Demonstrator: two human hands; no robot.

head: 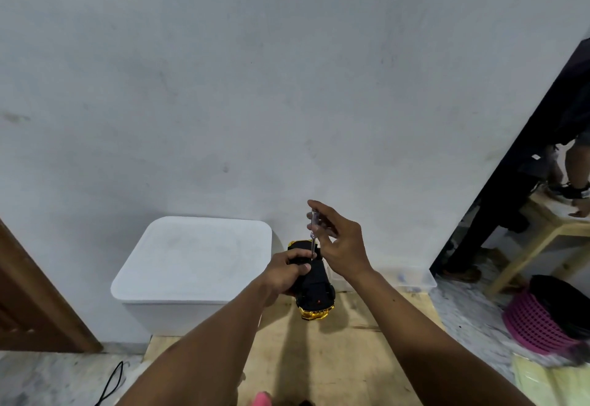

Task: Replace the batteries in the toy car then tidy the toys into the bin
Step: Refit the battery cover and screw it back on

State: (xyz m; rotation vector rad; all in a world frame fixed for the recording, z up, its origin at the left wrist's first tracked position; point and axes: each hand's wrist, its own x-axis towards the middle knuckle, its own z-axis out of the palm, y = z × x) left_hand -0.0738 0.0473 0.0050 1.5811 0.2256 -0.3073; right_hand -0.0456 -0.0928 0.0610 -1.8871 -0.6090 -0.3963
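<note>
1. Head view: the fingertips of the right hand (pixel 343 246) pinch the clear handle of a slim screwdriver (pixel 313 230), held upright with its metal shaft pointing down.
2. The shaft's tip meets the black underside of a black-and-gold plastic toy car (pixel 314 290), which is turned belly-up with one gold end towards the camera.
3. The left hand (pixel 285 273) grips the car from the left, fingers curled over its underside and thumb close beside the shaft.
4. The car sits mid-scene over a pale wooden board (pixel 351 357), close to the wall. Whether it touches the board cannot be told.
5. Just left of the car stands a white, round-cornered plastic bin (pixel 194 259), lid on, against the pale wall.
6. Right of the car, a shallow clear plastic box (pixel 412 278) lies at the wall's foot.
7. Further right, a pink latticed basket (pixel 536 326) sits on the marbled floor.
</note>
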